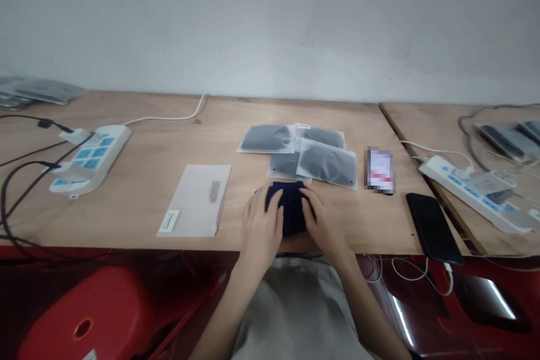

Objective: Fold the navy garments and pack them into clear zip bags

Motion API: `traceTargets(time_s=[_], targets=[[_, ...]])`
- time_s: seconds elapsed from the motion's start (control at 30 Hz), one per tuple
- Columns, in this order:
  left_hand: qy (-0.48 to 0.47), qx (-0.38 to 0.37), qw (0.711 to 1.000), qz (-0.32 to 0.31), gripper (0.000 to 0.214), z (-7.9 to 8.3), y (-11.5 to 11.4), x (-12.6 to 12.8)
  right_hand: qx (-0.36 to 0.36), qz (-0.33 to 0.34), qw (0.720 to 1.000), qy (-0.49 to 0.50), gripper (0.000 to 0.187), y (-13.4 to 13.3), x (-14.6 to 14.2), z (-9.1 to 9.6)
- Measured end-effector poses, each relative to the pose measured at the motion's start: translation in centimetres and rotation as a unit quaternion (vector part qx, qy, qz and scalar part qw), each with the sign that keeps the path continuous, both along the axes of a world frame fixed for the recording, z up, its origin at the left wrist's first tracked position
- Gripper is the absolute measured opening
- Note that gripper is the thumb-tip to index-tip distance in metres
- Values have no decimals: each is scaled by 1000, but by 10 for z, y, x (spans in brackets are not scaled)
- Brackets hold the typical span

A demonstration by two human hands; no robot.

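Observation:
A small dark navy cloth lies near the front edge of the wooden table, folded into a compact bundle. My left hand rests on its left side with the fingers laid flat over it. On the right side my right hand presses down the same way. Just beyond the cloth lie several clear bags with dark cloth inside. A stack of empty clear bags with a white label lies to the left of my hands.
A white power strip with black cables sits at the left, another power strip at the right. A lit phone and a dark phone lie right of the cloth. A red stool stands below the table's front edge.

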State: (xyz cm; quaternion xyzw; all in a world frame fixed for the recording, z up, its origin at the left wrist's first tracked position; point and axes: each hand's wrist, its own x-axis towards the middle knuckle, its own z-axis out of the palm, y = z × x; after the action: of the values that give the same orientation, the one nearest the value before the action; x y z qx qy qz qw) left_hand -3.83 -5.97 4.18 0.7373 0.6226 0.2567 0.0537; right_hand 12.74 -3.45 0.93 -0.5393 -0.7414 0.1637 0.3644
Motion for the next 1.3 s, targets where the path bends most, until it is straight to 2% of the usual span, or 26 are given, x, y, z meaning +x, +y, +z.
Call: traceTargets(time_s=[0.1, 0.2, 0.3, 0.37, 0.43, 0.53, 0.63, 0.7, 0.8, 0.87, 0.93, 1.0, 1.03, 1.07, 1.13, 1.17, 1.2, 1.23, 1.27, 1.3], targets=[[72, -14, 995, -70, 46, -18, 10, 5, -13, 69, 996, -57, 46, -1, -11, -6], [98, -49, 992, -70, 51, -35, 15, 3, -43, 74, 991, -106, 48, -1, -13, -18], [92, -64, 991, -73, 53, -40, 14, -2, -53, 84, 990, -99, 48, -3, -5, -25], [80, -62, 991, -90, 53, -38, 12, -6, -56, 68, 994, -61, 46, -7, 4, -25], [58, -42, 993, -95, 50, -35, 10, -11, -65, 2, 998, -18, 45, -13, 12, -25], [1, 4, 999, -45, 41, -31, 4, -19, -91, -134, 987, 26, 48, -17, 17, -22], [-42, 18, 999, 8, 30, -31, -1, -24, -142, -190, 970, 42, 56, -11, 10, -16], [-48, 0, 999, 17, 25, -31, -4, -24, -179, -186, 965, 36, 54, -1, 3, -10], [-57, -45, 997, 26, 24, -25, -6, -21, -217, -127, 967, 37, 37, 14, -6, 0], [-86, -74, 993, 41, 24, -16, -8, -19, -218, -93, 969, 67, 29, 17, -7, 8], [-162, -103, 980, 50, 27, -4, -10, -16, -187, -78, 975, 96, 27, 12, -6, 18], [-305, -150, 940, 43, 35, 9, -10, -9, -123, -77, 986, 86, 23, 1, -5, 31], [-400, -182, 898, 32, 42, 15, -9, -5, -84, -74, 991, 67, 21, -6, -5, 38], [-499, -218, 839, 16, 50, 20, -7, 0, -45, -67, 996, 42, 19, -14, -6, 45], [-669, -284, 687, -16, 66, 27, -2, 10, 29, -27, 999, -21, 22, -29, -9, 57], [-726, -304, 616, -27, 71, 29, 2, 14, 55, 5, 997, -55, 25, -36, -12, 61], [-764, -314, 564, -28, 71, 30, 5, 18, 72, 40, 993, -86, 28, -42, -15, 64], [-783, -316, 536, -18, 66, 29, 8, 20, 77, 73, 988, -110, 30, -47, -17, 65], [-785, -316, 533, 1, 59, 25, 11, 22, 74, 98, 985, -123, 31, -51, -19, 65], [-774, -314, 550, 23, 52, 20, 13, 22, 60, 117, 983, -126, 32, -54, -19, 62]])
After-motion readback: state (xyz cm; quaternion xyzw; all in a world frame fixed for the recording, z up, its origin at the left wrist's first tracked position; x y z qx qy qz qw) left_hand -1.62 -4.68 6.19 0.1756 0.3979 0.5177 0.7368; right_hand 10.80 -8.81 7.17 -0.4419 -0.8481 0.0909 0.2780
